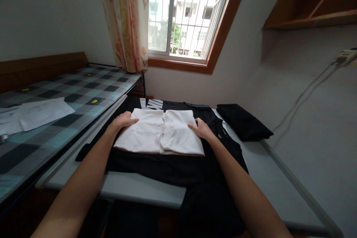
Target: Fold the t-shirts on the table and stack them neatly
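A folded white shirt [158, 134] lies on top of a spread black garment [178, 167] on a grey table [139, 187]. My left hand [124, 120] rests on the white shirt's far left corner, fingers curled over the edge. My right hand [201, 128] lies on its right edge, fingers pressed flat against the cloth. Both forearms reach in from the bottom of the view. White lettering [154, 104] on the black garment shows just behind the white shirt.
A folded black garment [244, 122] sits at the table's far right. To the left is a bed with a checked cover [83, 93] and white papers [36, 113]. Behind are a window [186, 11], a curtain [125, 18], a wooden shelf [309, 3] and a wall cable [306, 93].
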Action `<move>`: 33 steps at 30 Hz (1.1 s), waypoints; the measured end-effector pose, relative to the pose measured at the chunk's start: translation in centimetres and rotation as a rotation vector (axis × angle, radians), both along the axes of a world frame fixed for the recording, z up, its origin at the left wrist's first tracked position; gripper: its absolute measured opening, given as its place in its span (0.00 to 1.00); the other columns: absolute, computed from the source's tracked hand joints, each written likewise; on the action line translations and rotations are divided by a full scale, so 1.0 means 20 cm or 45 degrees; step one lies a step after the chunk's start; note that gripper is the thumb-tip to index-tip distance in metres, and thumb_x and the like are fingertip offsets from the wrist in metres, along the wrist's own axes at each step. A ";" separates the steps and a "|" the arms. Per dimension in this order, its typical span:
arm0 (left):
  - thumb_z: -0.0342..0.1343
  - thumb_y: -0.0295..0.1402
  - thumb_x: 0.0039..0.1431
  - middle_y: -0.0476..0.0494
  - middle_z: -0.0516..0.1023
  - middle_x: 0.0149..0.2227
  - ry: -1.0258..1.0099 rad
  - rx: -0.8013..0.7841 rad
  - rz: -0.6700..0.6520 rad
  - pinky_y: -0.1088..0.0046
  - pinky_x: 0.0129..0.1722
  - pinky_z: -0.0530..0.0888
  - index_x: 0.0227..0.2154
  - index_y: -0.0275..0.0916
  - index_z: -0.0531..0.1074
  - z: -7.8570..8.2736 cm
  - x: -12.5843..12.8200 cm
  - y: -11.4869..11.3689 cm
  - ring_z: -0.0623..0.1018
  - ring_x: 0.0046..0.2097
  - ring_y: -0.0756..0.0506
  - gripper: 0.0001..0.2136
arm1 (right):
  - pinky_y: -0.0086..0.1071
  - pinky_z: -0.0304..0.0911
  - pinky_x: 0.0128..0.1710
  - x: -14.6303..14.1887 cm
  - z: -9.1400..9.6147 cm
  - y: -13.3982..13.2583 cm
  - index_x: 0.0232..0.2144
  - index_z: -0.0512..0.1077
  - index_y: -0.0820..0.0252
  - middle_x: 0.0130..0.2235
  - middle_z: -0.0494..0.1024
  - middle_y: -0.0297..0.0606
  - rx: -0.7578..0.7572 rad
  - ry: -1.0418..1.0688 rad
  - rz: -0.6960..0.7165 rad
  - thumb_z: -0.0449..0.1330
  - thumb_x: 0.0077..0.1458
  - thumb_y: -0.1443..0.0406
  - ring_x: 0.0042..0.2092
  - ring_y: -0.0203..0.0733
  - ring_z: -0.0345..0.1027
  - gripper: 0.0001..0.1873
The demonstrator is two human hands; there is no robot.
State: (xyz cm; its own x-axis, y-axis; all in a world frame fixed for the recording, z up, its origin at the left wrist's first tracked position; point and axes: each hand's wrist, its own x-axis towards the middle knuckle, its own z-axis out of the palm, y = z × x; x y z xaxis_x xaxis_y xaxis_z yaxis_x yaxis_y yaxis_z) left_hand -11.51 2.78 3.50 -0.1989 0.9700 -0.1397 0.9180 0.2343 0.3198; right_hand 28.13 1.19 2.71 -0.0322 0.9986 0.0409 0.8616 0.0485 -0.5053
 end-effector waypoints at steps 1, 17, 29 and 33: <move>0.58 0.49 0.48 0.34 0.78 0.47 -0.017 0.031 -0.022 0.72 0.38 0.71 0.39 0.36 0.72 0.01 0.02 0.00 0.78 0.46 0.37 0.22 | 0.31 0.62 0.39 0.01 0.00 0.01 0.42 0.71 0.62 0.44 0.78 0.47 0.024 0.049 0.011 0.61 0.55 0.56 0.44 0.47 0.73 0.17; 0.50 0.43 0.57 0.41 0.78 0.48 -0.057 0.146 -0.061 0.64 0.46 0.72 0.57 0.49 0.63 0.01 0.25 -0.08 0.77 0.49 0.37 0.23 | 0.34 0.62 0.45 0.24 -0.02 0.05 0.48 0.73 0.63 0.47 0.78 0.52 0.079 -0.121 -0.109 0.54 0.61 0.53 0.49 0.52 0.72 0.22; 0.47 0.37 0.61 0.35 0.68 0.58 0.212 0.622 -0.276 0.58 0.56 0.65 0.53 0.41 0.70 0.00 0.43 -0.19 0.70 0.58 0.37 0.19 | 0.43 0.58 0.53 0.08 0.05 -0.05 0.53 0.71 0.63 0.53 0.73 0.52 0.527 -0.428 -0.185 0.48 0.64 0.56 0.53 0.53 0.67 0.23; 0.43 0.38 0.65 0.40 0.59 0.66 0.217 0.522 -0.635 0.48 0.63 0.51 0.61 0.45 0.62 -0.08 0.55 -0.21 0.56 0.67 0.37 0.23 | 0.43 0.50 0.60 -0.07 0.01 -0.06 0.59 0.65 0.61 0.62 0.64 0.48 0.549 -0.436 0.156 0.45 0.65 0.53 0.63 0.52 0.55 0.28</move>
State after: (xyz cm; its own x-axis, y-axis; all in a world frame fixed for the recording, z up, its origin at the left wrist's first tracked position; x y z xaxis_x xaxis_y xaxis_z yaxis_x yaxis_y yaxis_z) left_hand -0.43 -1.37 1.89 0.3005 0.9194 0.2536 0.9306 -0.3409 0.1332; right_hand 26.72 -0.03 2.83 -0.2302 0.8819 0.4114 0.9480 0.2988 -0.1100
